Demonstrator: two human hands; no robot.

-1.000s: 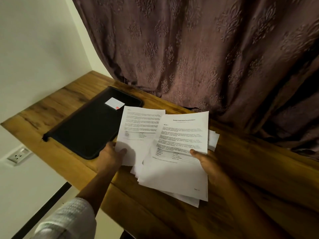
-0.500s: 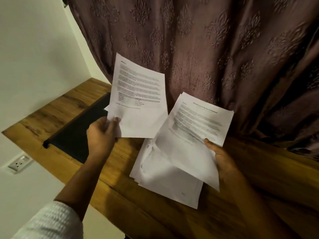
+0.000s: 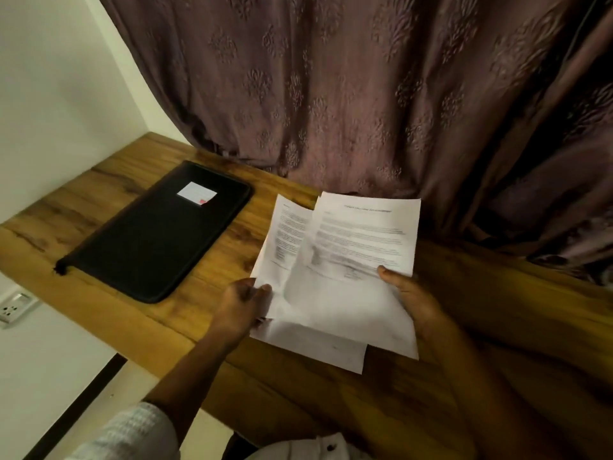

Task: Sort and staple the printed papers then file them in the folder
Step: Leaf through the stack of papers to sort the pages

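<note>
Centre frame, the left hand (image 3: 243, 302) pinches one printed sheet (image 3: 284, 240) at its lower edge; the right hand (image 3: 406, 293) grips the overlapping top sheet (image 3: 361, 247) — thumb on its face. The black folder (image 3: 156, 230) lies shut on the counter (image 3: 99, 293), left of centre.

A wooden desk (image 3: 497, 327) stands against a white wall (image 3: 49, 94), with a patterned mauve curtain (image 3: 365, 94) behind and a wall socket (image 3: 15, 307) below.

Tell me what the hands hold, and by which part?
The left hand pinches the left sheet by its lower left corner; the right hand grips the front sheet by its right edge.
</note>
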